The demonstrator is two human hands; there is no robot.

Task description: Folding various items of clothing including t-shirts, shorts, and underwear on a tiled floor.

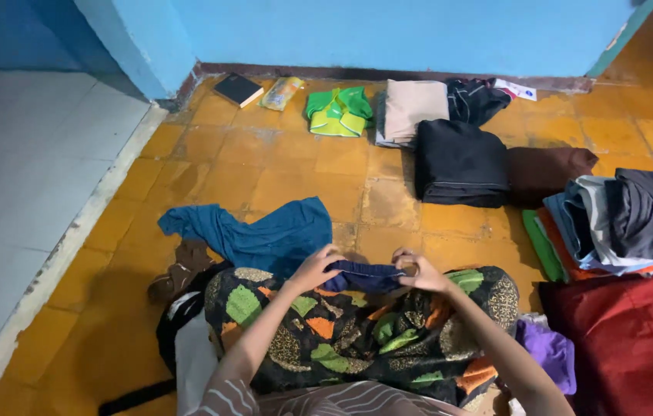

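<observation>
We sit on the orange tiled floor with a patterned cloth in black, green and orange spread over our lap, and around it lie folded piles: a black stack ahead, a brown one beside it, a grey and blue stack to the right, and a red cloth at the near right. A loose teal garment sprawls just beyond our lap to the left. What we hold is a small dark blue garment, resting on the top edge of the patterned cloth, its long axis running side to side between our two hands. Our left hand closes its grip on the left end, fingers curled over the fabric; our right hand pinches the right end, thumb and fingertips pressed together on the cloth. Both hands sit equally near, one at each end, so the piece lies straight across, directly between the two grips, with the folded piles well apart ahead and to the right.
</observation>
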